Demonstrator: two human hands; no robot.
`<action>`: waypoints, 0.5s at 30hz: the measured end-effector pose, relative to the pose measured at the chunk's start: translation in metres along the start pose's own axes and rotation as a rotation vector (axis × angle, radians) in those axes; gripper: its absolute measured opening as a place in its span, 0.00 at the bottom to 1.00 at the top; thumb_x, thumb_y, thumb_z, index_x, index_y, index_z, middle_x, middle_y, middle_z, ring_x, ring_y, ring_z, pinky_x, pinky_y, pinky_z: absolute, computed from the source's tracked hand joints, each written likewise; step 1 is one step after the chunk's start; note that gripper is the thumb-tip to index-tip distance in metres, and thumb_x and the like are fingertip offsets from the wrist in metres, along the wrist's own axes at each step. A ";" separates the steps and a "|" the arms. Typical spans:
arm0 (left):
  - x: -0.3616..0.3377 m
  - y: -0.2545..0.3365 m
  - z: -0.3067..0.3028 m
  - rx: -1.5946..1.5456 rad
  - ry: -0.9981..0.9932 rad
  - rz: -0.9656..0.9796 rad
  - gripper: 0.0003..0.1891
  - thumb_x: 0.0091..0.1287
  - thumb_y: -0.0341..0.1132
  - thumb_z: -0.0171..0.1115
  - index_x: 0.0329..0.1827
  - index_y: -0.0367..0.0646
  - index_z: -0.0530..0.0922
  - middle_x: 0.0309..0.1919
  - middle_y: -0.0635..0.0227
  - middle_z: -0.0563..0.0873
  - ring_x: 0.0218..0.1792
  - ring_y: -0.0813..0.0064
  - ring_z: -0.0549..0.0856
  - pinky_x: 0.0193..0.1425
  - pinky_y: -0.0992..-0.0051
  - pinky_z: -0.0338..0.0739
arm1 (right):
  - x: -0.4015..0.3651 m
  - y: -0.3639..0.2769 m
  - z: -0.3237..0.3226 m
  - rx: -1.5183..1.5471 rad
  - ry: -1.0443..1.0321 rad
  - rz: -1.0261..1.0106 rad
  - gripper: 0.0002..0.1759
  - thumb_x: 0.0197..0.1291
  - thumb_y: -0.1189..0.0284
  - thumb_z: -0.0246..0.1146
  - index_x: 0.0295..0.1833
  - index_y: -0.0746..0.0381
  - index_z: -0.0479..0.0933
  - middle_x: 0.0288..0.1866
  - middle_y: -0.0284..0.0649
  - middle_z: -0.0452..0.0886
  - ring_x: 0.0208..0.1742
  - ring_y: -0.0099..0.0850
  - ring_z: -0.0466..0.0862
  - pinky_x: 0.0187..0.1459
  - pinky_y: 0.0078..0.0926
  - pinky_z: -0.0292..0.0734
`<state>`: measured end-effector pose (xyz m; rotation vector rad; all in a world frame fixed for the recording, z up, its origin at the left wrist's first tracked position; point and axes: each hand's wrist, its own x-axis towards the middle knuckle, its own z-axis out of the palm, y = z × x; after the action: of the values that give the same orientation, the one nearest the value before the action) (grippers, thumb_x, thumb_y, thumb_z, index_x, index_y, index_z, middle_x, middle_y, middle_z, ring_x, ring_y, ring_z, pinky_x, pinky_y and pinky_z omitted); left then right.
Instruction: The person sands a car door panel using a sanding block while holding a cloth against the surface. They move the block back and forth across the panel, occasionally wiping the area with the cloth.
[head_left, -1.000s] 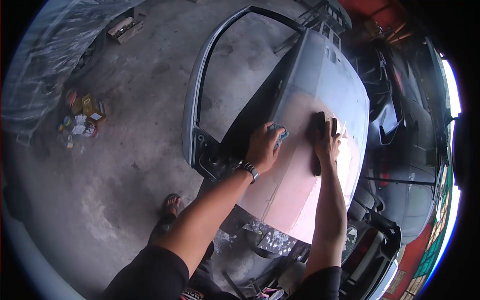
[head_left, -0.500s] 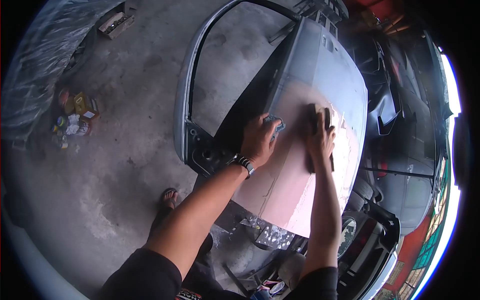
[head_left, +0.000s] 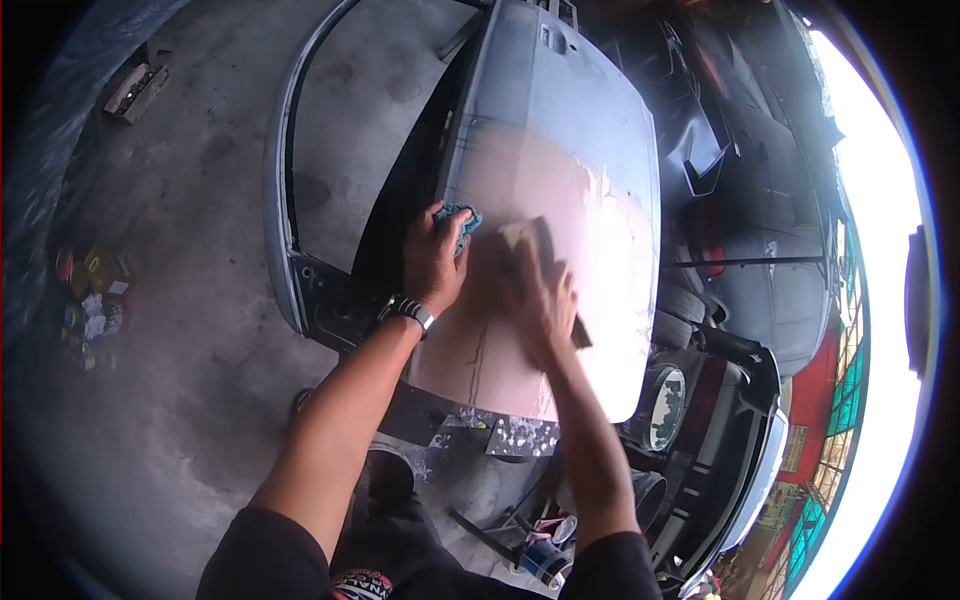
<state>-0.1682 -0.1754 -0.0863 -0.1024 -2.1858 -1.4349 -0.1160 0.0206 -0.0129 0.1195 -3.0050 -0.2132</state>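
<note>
A car door panel (head_left: pixel 570 90), bluish grey at the top and covered with a pinkish layer lower down, lies in front of me with its window frame at the left. My left hand (head_left: pixel 437 262), with a watch on the wrist, grips a crumpled blue-green cloth (head_left: pixel 460 222) at the door's left edge. My right hand (head_left: pixel 545 305) is wrapped over a long, narrow sanding block (head_left: pixel 541 240), pressed flat and slanted on the pinkish area. The block and the fingers on it are partly blurred.
Left on the concrete floor (head_left: pixel 200 260) are a small box (head_left: pixel 137 92) and a cluster of containers (head_left: pixel 95 290). Dark car parts and a car body (head_left: pixel 780 230) stand at the right. Below the door are a speckled plate (head_left: pixel 522 437) and a can (head_left: pixel 545 560).
The view has shifted, so the door appears further left. My right hand has moved the block left over the pinkish area and tilted it more. My left hand still holds the cloth.
</note>
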 end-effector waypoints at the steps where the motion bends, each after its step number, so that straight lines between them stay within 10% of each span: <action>1: 0.001 0.002 -0.003 0.032 -0.005 0.004 0.24 0.72 0.27 0.73 0.70 0.51 0.82 0.68 0.46 0.82 0.67 0.41 0.83 0.71 0.48 0.78 | 0.050 0.009 0.009 -0.009 0.057 0.033 0.44 0.75 0.46 0.68 0.92 0.37 0.63 0.74 0.66 0.72 0.70 0.66 0.78 0.62 0.67 0.79; 5: -0.002 -0.001 0.001 0.026 0.015 -0.032 0.24 0.71 0.28 0.74 0.71 0.51 0.82 0.69 0.47 0.82 0.67 0.41 0.83 0.71 0.47 0.78 | 0.163 0.016 0.003 0.059 -0.084 0.243 0.39 0.79 0.46 0.64 0.91 0.37 0.64 0.76 0.67 0.73 0.72 0.66 0.78 0.66 0.65 0.78; 15: -0.004 -0.007 0.002 0.004 0.020 -0.003 0.27 0.68 0.26 0.75 0.71 0.52 0.82 0.71 0.48 0.81 0.68 0.42 0.82 0.72 0.48 0.78 | -0.079 -0.007 -0.025 -0.015 -0.094 -0.179 0.48 0.71 0.58 0.75 0.93 0.40 0.63 0.70 0.60 0.73 0.69 0.64 0.78 0.63 0.64 0.79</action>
<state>-0.1675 -0.1757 -0.0948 -0.0831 -2.1733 -1.4274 -0.0341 0.0170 0.0010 0.3880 -3.0851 -0.2651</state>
